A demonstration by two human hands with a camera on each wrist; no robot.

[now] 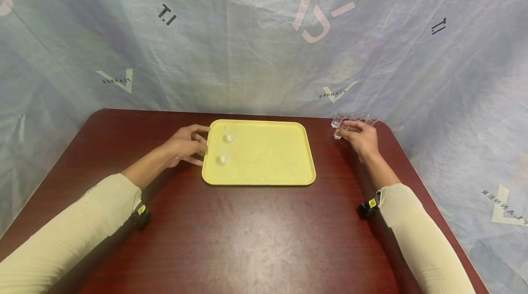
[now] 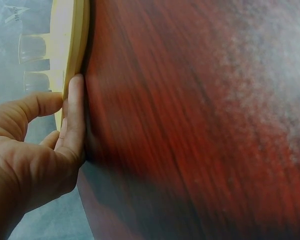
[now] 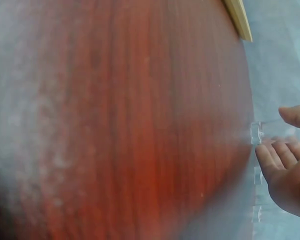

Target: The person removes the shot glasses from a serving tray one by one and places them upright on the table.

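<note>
The right hand (image 1: 360,139) pinches a small, clear, thick-based tumbler (image 1: 338,134) near the far right corner of the red-brown, wood-grained desk (image 1: 255,230), beside similar clear tumblers (image 1: 336,122). It looks light, stiff and slippery, perhaps breakable – glass or plastic, I cannot tell – so its sides suit a gentle hold. The left hand (image 1: 181,147) grips the left rim of a yellow, rectangular tray (image 1: 268,152), where two transparent cups (image 1: 229,136) stand. The tray seems rigid – best taken by its raised rim, kept level.
</note>
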